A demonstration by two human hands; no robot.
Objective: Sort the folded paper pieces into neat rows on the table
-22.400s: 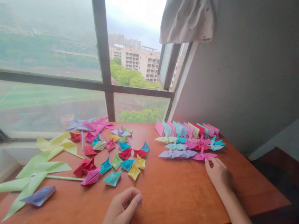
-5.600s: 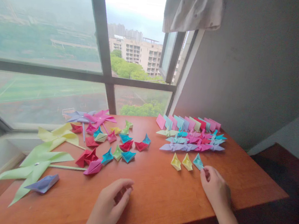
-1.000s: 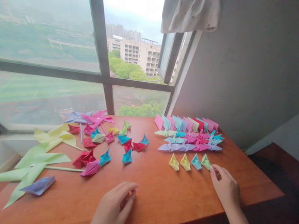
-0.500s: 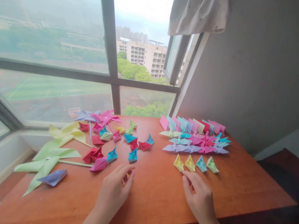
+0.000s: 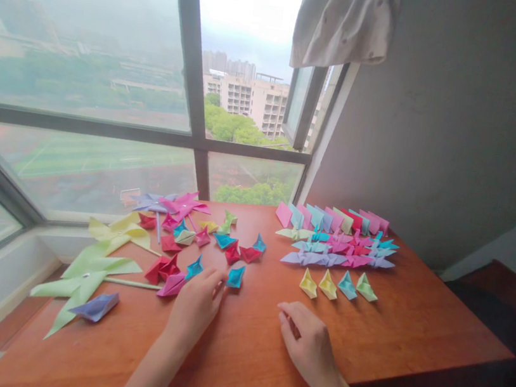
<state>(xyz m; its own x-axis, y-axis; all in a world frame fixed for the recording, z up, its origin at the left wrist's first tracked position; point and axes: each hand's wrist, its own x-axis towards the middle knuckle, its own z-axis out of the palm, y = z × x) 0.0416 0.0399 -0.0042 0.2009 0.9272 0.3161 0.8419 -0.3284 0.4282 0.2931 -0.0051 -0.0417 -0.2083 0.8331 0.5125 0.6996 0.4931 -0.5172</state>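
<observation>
My left hand (image 5: pixel 195 306) rests on the wooden table (image 5: pixel 411 330), fingers loosely extended, its fingertips just short of a blue folded paper boat (image 5: pixel 235 275). My right hand (image 5: pixel 307 342) hovers low over the table's middle, fingers loosely curled, holding nothing that I can see. Ahead of it stands a short row of small paper boats (image 5: pixel 338 285), yellow, yellow, blue and green. A scattered pile of red, blue, pink and green paper boats (image 5: pixel 202 246) lies ahead of my left hand.
Rows of folded paper cranes and rectangles (image 5: pixel 335 239) fill the table's far right. Green and yellow paper pinwheels (image 5: pixel 95 260) and a purple boat (image 5: pixel 97 306) lie at the left edge. A large window stands behind; a grey wall is on the right.
My right hand has drawn back leftward from the boat row to the table's middle. My left hand has slid forward toward the blue boat, which now lies tipped over. The view has shifted slightly.
</observation>
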